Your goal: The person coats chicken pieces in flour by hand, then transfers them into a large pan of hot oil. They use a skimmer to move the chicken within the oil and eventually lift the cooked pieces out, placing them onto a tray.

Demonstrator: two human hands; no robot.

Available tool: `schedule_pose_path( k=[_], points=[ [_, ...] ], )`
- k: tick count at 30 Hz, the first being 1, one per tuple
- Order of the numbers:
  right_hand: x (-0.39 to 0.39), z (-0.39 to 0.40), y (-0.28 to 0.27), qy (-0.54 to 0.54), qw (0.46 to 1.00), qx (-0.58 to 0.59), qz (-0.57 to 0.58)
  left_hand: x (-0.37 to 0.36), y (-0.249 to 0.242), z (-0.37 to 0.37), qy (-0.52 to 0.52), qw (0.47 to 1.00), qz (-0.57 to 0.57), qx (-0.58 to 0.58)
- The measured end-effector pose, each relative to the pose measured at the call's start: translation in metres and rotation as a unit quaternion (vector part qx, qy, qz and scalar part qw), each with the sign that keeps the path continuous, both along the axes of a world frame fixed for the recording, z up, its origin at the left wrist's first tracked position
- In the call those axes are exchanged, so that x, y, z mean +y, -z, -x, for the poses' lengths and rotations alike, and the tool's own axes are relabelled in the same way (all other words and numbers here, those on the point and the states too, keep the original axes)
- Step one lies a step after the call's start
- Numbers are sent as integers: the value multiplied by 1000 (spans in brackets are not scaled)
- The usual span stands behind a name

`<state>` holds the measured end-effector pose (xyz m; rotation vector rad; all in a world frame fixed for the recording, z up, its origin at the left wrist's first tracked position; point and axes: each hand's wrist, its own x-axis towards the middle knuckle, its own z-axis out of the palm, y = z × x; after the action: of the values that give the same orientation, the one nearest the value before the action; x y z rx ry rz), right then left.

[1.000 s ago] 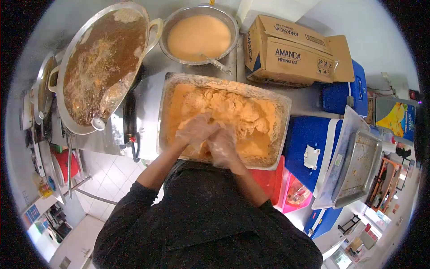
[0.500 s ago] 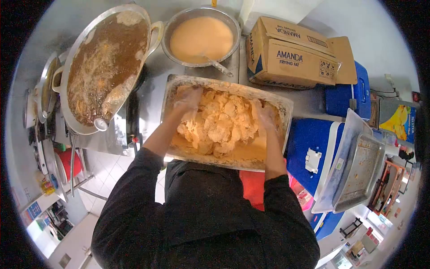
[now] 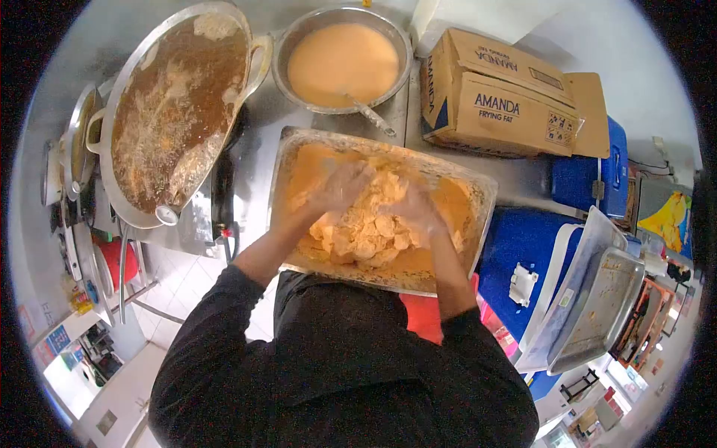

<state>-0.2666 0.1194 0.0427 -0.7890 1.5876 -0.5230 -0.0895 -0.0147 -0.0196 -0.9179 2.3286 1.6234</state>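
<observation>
A rectangular metal tray point(image 3: 482, 224) holds orange flour and a heap of flour-coated pieces point(image 3: 366, 235), perhaps chicken. My left hand point(image 3: 343, 188) presses into the heap from its far left side, its fingers curved round some pieces. From the right, my right hand point(image 3: 414, 209) cups the heap, with coated pieces between the two hands. Both hands are dusted with flour and a little blurred. Their fingertips are partly buried among the pieces.
At the left, a large pan point(image 3: 179, 112) of bubbling oil carries a dial thermometer point(image 3: 167, 215). Behind the tray stands a bowl of orange batter point(image 3: 343, 63) with a utensil handle. On the right are a cardboard box point(image 3: 500, 104), a blue cooler point(image 3: 515, 246) and a metal tray point(image 3: 605, 306).
Both hands have moved inward from the tray's sides, pushing the coated pieces together into a tighter heap. Floury tray floor now shows at both sides. The view has shifted slightly.
</observation>
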Motion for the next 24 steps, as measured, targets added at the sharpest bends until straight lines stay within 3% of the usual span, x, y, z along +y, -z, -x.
schedule_pose_path(
  k=[2, 4, 5, 8, 11, 12, 13, 14, 16, 17, 19, 20, 22, 24],
  points=[
    [16, -24, -30, -110, 969, 210, 72, 19, -44, -18, 13, 998, 58, 26],
    [56, -53, -43, -137, 884, 391, 218, 33, -36, -50, 6, 942, 315, 115],
    [74, -58, -39, -163, 873, 418, 194, 38, -30, -69, 1, 886, 437, 157],
    [118, -48, -31, -256, 837, 467, 123, 59, -5, -139, 126, 844, 520, -36],
    [128, -26, -49, -318, 812, 485, 63, 72, 11, -183, 234, 751, 573, -230],
    [125, -22, -49, -307, 807, 501, 55, 75, -11, -173, 75, 860, 468, -190],
    [122, -12, -37, -279, 830, 481, 38, 78, -54, -153, -88, 926, 340, -139],
    [118, -2, -25, -250, 851, 461, 22, 81, -77, -143, -247, 946, 194, -80],
    [90, 27, 37, -151, 917, 370, -2, 89, 23, -184, -275, 951, 70, -124],
    [72, 36, 59, -100, 936, 338, 3, 83, 13, -172, -326, 938, -73, -90],
    [40, 28, 85, -22, 973, 227, 40, 72, -12, -147, -451, 827, -332, -50],
    [29, 22, 101, 1, 993, 113, 42, 68, -12, -141, -471, 792, -388, -12],
    [-2, 13, 126, 46, 991, -115, 46, 62, -5, -129, -487, 775, -401, 28],
    [-28, 2, 128, 49, 977, -208, 22, 59, 20, -116, -481, 816, -322, 15]
  ],
)
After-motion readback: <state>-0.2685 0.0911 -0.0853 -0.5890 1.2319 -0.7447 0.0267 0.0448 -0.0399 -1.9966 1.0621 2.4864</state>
